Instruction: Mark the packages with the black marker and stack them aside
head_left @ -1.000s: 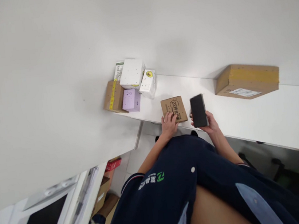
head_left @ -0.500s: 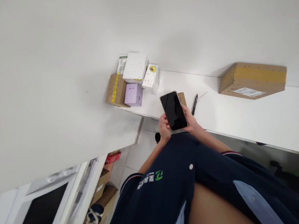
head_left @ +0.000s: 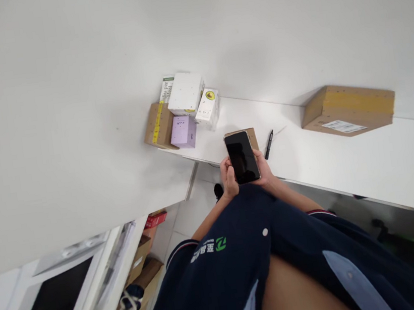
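A smartphone (head_left: 242, 156) with a dark screen is held upright between my two hands, over the near edge of the white desk. My right hand (head_left: 265, 168) grips its right side and lower corner. Along the lower left edge, my left hand (head_left: 229, 178) has its fingers curled against the phone, thumb pointing up. Behind the phone lies a small brown cardboard box (head_left: 252, 138), partly hidden by it. Just right of that box, a black pen (head_left: 269, 144) rests on the desk.
At the desk's left end stand a taped brown carton (head_left: 159, 125), a lilac box (head_left: 183, 131), a large white box (head_left: 185, 92) and a narrow avocado-print box (head_left: 208, 106). A labelled carton (head_left: 349, 110) sits to the right. Lower left are a dark-screened monitor (head_left: 53, 307) and shelves.
The phone has dropped slightly and turned a little, so more of the small brown box shows behind it. My left thumb now stands straighter beside the phone.
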The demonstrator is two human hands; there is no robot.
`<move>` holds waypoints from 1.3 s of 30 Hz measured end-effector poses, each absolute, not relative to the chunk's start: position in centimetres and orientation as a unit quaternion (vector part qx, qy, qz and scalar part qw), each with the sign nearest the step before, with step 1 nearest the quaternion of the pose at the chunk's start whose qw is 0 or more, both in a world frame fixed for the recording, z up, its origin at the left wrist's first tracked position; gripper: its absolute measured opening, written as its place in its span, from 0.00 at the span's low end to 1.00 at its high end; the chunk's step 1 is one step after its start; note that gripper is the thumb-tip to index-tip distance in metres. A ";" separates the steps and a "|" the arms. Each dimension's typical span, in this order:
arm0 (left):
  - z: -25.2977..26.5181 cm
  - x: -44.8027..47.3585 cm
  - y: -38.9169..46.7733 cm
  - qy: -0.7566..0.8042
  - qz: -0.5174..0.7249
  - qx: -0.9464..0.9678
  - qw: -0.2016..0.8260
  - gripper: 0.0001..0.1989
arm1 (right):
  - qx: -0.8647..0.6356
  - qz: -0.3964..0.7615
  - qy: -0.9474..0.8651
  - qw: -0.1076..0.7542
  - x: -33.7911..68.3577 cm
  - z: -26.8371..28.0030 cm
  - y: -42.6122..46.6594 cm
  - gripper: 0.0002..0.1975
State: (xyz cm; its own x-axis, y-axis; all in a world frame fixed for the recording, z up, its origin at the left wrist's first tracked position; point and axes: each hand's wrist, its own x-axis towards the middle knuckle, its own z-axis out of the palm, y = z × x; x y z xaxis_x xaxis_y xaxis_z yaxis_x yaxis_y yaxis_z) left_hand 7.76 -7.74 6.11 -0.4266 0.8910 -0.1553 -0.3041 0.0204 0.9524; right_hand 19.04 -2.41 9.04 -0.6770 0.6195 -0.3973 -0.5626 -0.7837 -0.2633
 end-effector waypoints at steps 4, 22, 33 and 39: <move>5.5 7.4 -7.5 0.537 0.636 0.404 0.380 0.32 | -0.246 0.903 -0.068 0.347 18.8 9.2 -2.4 0.21; 5.0 7.2 -7.3 0.577 0.608 0.395 0.377 0.30 | -0.266 0.900 -0.039 0.343 18.4 9.9 -1.6 0.20; 5.1 7.2 -7.3 0.590 0.599 0.383 0.382 0.33 | -0.265 0.900 -0.031 0.344 18.3 9.7 -1.6 0.22; 5.1 7.4 -7.2 0.586 0.599 0.400 0.371 0.33 | -0.270 0.895 -0.031 0.354 18.4 9.5 -1.7 0.21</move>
